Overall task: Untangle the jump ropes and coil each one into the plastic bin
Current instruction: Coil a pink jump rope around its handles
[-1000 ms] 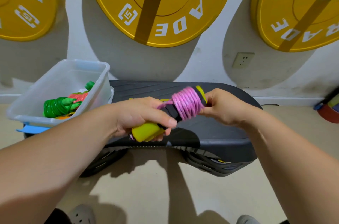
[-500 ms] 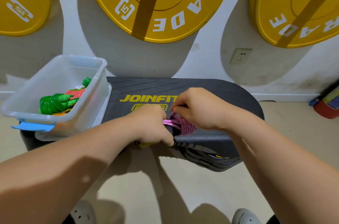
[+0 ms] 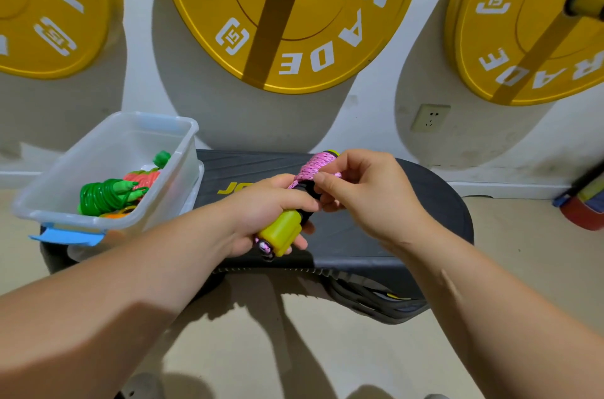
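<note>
Pink rope (image 3: 312, 166) wound on handles (image 3: 281, 232), gripped by left hand (image 3: 266, 210); right hand (image 3: 369, 194) pinches loose end. If it slips, coil prob. unwinds.

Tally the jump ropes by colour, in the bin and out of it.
Pink rope: 1, held by the left hand and right hand
Green rope: 1, in the plastic bin
Red rope: 1, in the bin
Orange rope: 1, in the bin, only a sliver shows
Total: 4

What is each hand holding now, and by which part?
The left hand grips the pink jump rope by its yellow handle end; the right hand pinches a strand of its wound cord.
</note>
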